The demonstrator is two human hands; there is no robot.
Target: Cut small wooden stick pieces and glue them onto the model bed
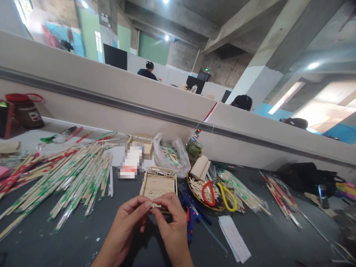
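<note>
My left hand (128, 218) and my right hand (174, 218) meet at the fingertips over the dark table. Thumbs and forefingers of both pinch a tiny pale wooden piece (152, 205), too small to make out fully. Just behind the fingers stands a small model made of wooden sticks (160, 184), with a slatted floor and a railing; my fingers hide its near edge. Close to the right hand lies a blue glue gun (191, 207). Beyond it, a round basket (215, 205) holds short cut sticks (198, 187), red-handled scissors (209, 193) and a yellow-handled tool (228, 198).
Wrapped chopsticks (75, 174) cover the left side; another bundle (244, 189) lies right. A second stick model (141, 142), a plastic bag (178, 152) and a green jar (194, 149) stand behind. Folded paper (234, 239) lies front right. A partition (167, 118) runs along the back.
</note>
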